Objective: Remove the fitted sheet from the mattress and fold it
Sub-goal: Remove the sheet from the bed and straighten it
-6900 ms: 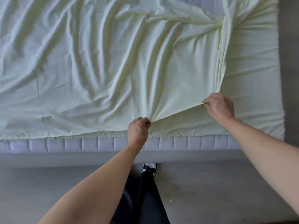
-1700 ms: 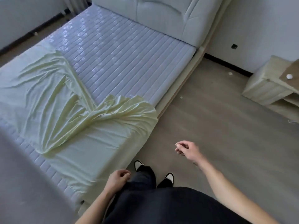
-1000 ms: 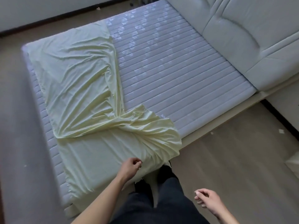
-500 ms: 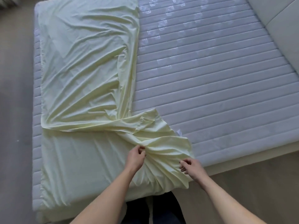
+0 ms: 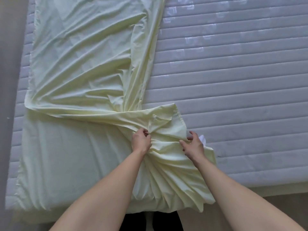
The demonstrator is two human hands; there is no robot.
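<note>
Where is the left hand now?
In the head view, the left hand pinches the bunched fitted sheet near centre, just left of the right hand.

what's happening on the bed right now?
A person is partway through stripping a pale yellow fitted sheet off a quilted mattress. The sheet lies bunched over the mattress's left part; the right part is bare. Left hand pinches a gathered fold, right hand grips the loose corner flap beside it. No folding proper yet.

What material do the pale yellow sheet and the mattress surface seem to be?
Sheet: thin woven fabric, probably cotton or a blend, matte; it falls in soft creases. Mattress: quilted grey-white textile cover with a slight sheen; stitched bands run across it.
</note>
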